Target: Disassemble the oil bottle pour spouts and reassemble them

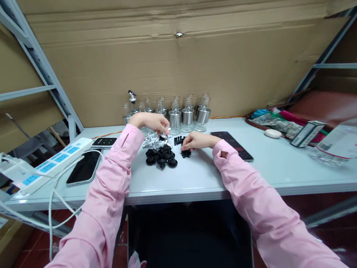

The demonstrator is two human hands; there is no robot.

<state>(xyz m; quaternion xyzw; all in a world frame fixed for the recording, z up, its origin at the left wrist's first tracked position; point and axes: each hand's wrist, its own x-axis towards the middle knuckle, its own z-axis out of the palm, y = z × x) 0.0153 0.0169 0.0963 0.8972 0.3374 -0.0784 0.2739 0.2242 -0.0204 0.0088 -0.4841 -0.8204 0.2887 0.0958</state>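
Note:
My left hand (154, 122) reaches over a pile of silvery and clear small parts (153, 141), its fingers closed on a small silvery part (166, 131). In front of that pile lie black round stoppers (161, 156). My right hand (195, 140) has its fingertips pinched together at a group of small black pieces (186, 153); whatever is between them is too small to make out. More small black pieces (179, 140) lie just behind. Several glass bottles with metal sleeves (188, 115) stand at the back, one topped with a pourer (132, 97).
On the left are a power strip (56, 163) with white cables, a phone (84, 167) and a small black device (104, 142). A dark flat device (233, 146) lies right of my right hand. Farther right are a small box (307, 133), fabrics and a large plastic bottle (349, 138).

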